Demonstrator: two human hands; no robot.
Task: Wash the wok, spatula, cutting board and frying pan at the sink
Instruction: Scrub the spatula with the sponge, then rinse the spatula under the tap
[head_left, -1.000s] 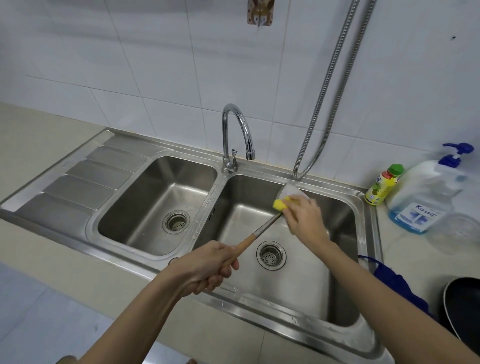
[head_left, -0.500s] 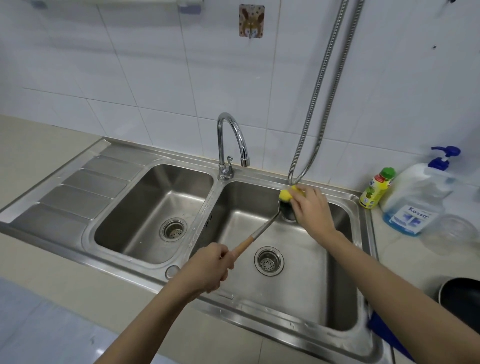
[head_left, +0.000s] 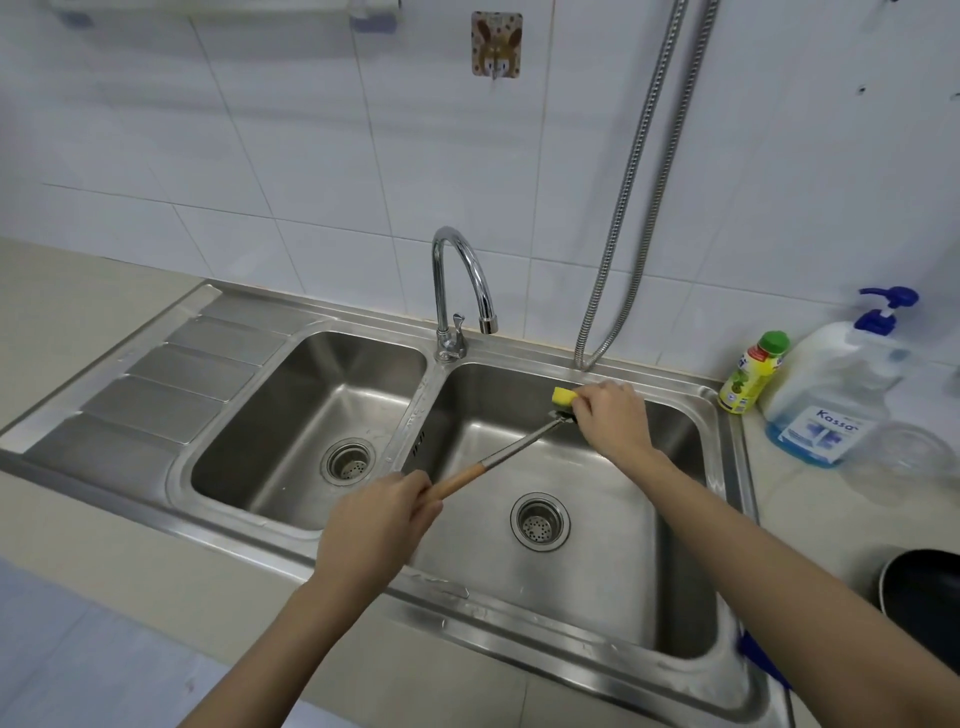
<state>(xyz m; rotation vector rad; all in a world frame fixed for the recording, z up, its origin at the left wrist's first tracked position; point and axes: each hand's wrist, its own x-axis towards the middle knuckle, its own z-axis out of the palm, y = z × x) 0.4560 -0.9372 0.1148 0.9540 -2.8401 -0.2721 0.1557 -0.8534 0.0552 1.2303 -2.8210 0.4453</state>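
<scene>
The sink (head_left: 691, 670) was dry, tap off. The spatula (head_left: 511, 453) hung over the right basin, left hand (head_left: 376, 519) clenched round its wooden handle, right hand (head_left: 613, 418) pinching a yellow sponge (head_left: 563, 396) on the blade. Probably better scrubbing both faces while bracing the handle firmly.
</scene>
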